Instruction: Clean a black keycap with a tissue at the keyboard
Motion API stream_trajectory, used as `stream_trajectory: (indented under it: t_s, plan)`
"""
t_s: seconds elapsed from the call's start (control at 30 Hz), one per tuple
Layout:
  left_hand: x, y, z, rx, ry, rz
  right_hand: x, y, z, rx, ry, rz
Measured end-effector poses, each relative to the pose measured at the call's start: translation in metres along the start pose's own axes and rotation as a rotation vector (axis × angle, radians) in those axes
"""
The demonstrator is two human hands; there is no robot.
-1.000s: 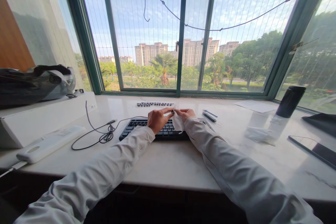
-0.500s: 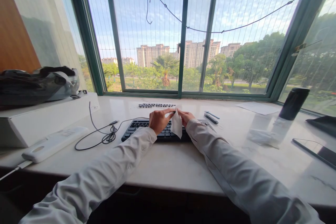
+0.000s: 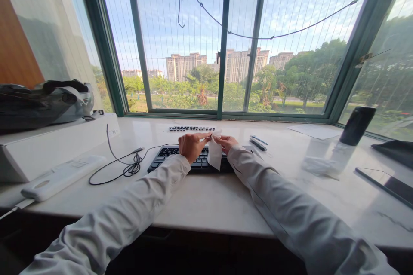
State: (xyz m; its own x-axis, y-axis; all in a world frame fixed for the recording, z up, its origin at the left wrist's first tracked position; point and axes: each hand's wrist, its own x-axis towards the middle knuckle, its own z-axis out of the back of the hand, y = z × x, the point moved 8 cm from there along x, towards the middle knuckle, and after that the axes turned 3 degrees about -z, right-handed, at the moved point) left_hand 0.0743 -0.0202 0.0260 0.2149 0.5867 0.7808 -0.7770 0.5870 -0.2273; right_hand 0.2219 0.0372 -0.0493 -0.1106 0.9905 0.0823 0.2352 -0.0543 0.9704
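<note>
My pale marble windowsill counter (image 3: 206, 200), with black keyboard (image 3: 180, 159), tangled cable (image 3: 129, 167), white remote (image 3: 61, 177), pens (image 3: 258, 142), loose keycaps (image 3: 191, 128).

White wipe (image 3: 214, 154) hangs above the black keyboard (image 3: 180, 159); white sleeves (image 3: 155, 189); pale marbled counter (image 3: 206, 197); green window frame (image 3: 222, 43) behind the keyboard.
</note>
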Motion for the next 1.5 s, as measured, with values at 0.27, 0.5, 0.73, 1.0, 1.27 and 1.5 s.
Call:
stream_trajectory:
  t_s: [0.27,0.5,0.73,1.0,1.27,1.5]
  plan:
    - [0.000,0.002,-0.002,0.016,0.001,0.031,0.001,-0.006,0.004,-0.002,-0.080,-0.067]
    - [0.000,0.001,-0.011,-0.030,0.064,-0.013,-0.004,-0.003,0.003,0.054,-0.112,-0.107]
    - [0.001,0.002,-0.012,-0.037,0.069,-0.007,-0.002,-0.006,0.006,0.050,-0.132,-0.123]
    - [0.001,0.005,-0.015,-0.071,0.084,0.000,-0.006,0.005,0.006,-0.099,-0.153,-0.041]
    - [0.000,0.006,-0.018,-0.058,0.101,0.000,0.001,0.002,0.012,-0.168,-0.175,0.006]
    - [-0.001,0.009,-0.016,-0.033,0.065,0.024,0.000,0.006,0.007,-0.161,-0.118,0.058]
